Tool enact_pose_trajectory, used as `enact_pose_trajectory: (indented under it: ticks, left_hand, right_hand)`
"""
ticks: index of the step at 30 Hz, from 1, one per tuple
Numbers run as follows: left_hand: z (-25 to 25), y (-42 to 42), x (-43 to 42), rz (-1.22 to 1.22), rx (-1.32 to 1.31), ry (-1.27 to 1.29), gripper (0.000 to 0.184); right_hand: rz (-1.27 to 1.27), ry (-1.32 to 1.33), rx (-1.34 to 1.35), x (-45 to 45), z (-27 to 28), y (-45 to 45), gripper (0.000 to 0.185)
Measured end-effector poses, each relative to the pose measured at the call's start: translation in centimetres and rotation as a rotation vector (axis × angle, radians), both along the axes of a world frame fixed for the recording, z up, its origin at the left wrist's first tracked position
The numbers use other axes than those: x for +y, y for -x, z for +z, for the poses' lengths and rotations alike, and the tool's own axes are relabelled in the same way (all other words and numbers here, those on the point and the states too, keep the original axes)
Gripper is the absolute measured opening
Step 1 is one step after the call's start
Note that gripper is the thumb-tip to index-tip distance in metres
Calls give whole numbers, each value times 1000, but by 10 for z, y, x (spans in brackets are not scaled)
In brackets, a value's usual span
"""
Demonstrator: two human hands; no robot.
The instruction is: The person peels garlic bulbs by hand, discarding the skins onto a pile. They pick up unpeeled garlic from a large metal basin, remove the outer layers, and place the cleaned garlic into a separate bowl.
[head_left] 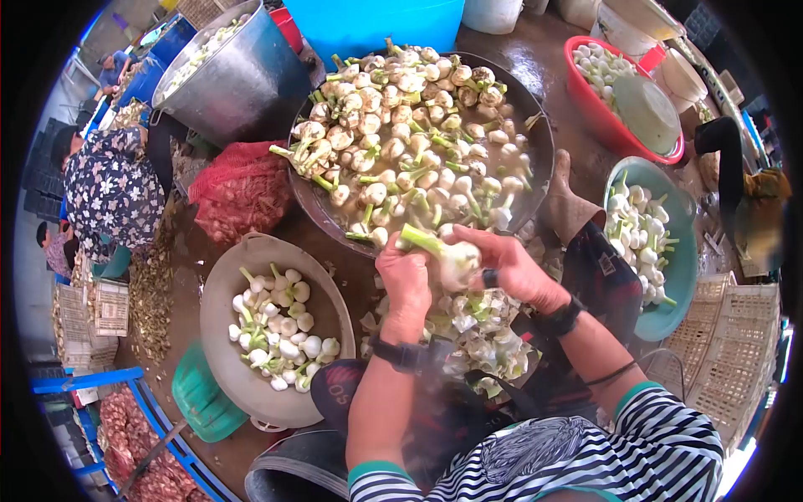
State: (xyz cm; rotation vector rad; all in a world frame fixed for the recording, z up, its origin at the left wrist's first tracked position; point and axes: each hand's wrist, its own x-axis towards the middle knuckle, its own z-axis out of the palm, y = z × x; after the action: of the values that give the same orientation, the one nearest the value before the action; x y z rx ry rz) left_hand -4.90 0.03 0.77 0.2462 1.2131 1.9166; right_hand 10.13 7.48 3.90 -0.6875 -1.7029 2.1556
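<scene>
Both my hands hold one white bulb (458, 266) with a short green stem, above a pile of peelings (493, 335). My left hand (406, 272) grips the stem side. Around the bulb's other side are the fingers of my right hand (506, 263), with a small dark thing near them that I cannot make out clearly. Just beyond my hands is a wide dark basin (535, 125) of unpeeled bulbs in murky water. A grey bowl (219, 322) at the left holds peeled white bulbs. More white bulbs fill a teal basin (682, 276) at the right.
A red mesh sack (242, 188) and a metal pot (242, 88) stand at the upper left. A red basin (577, 92) is at the upper right, wicker baskets (736, 343) at the right. A person in a floral top (113, 188) is at the far left.
</scene>
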Motion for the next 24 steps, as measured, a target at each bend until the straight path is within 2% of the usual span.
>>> enact_pose_trajectory:
  ticks: [1,3,5,6,9,10,13,14,17,18,19,21,22,23,24]
  left_hand:
    - [-5,0,0,7,-21,-39,24]
    - [2,-1,0,-17,-38,-47,25]
    - [-5,3,-2,-45,-50,-45,30]
    - [-7,4,0,-31,-63,47,31]
    - [-14,2,-2,44,-141,72,30]
    - [-18,4,-1,61,-125,109,31]
    - [-8,-4,3,23,-166,125,31]
    - [-4,-11,3,-32,-171,55,32]
    - [-4,-12,-1,-5,-205,72,34]
    - [-12,-2,-1,34,-187,71,36]
    - [-19,12,-2,74,-172,69,37]
    - [6,26,-15,-71,-169,-52,36]
    - [21,17,-13,-187,-136,-25,37]
    - [9,10,-18,-341,-33,156,34]
    - [-5,-2,-21,-572,253,181,31]
  right_hand:
    - [8,40,71,6,-3,-3,58]
    - [-24,531,252,12,-16,-6,46]
    - [41,-285,-5,25,-27,-10,40]
    - [76,-695,-135,30,-29,-9,38]
    - [-273,36,-43,15,-12,-8,59]
    - [-347,23,-32,9,4,-7,59]
    - [-234,-836,-149,-8,-18,0,57]
    - [-302,-968,-176,-18,-11,8,46]
    - [-385,-27,-60,-5,-19,16,31]
    - [-561,382,178,4,-29,23,29]
    - [-530,481,321,11,-33,12,31]
    - [-509,428,396,30,-23,-6,45]
    - [-489,376,418,41,-25,-15,55]
    - [-457,245,323,44,-22,-19,56]
    - [-425,120,223,44,-20,-23,57]
